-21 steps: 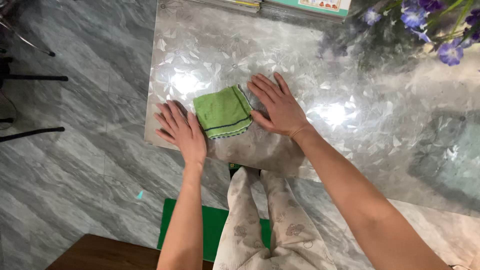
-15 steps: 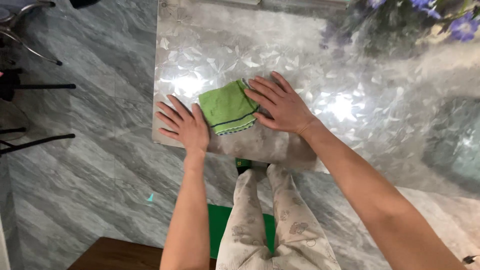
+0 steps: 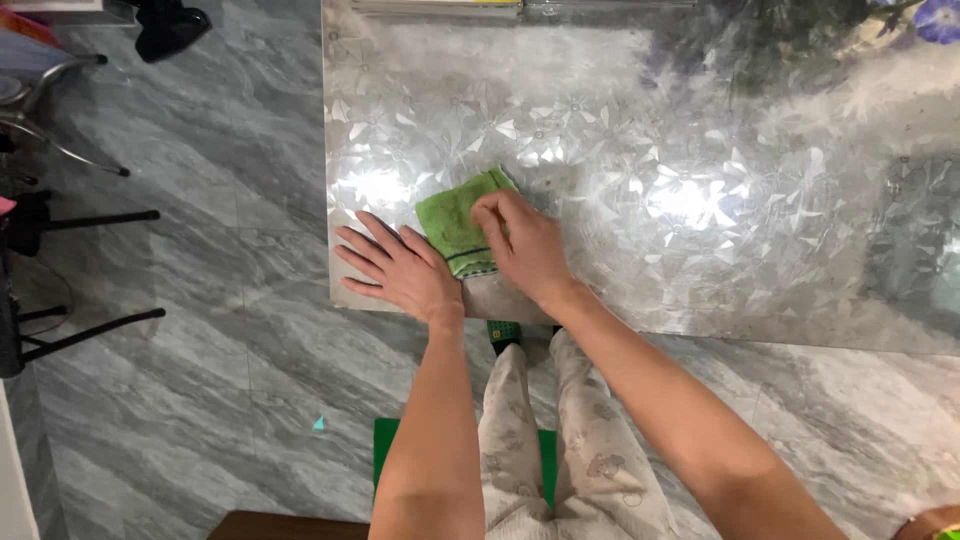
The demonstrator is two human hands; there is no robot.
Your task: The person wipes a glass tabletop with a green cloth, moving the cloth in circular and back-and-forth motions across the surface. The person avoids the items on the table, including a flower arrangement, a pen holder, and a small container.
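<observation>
Shiny tabletop (image 3: 700,260) with an embossed flower pattern, glare spots on it. Purple flowers (image 3: 935,18) and green leaves at the far right corner, blurred. Flat stack of books or papers (image 3: 440,6) at the far edge. Grey marbled floor tiles (image 3: 180,350) below and to the left. Green mat (image 3: 385,450) underfoot. Black metal legs (image 3: 90,330) on the left. Dark bundle (image 3: 168,25) on the floor near the top. Brown wooden corner (image 3: 285,525) at the bottom. Patterned pale trousers (image 3: 590,450) in the middle.
</observation>
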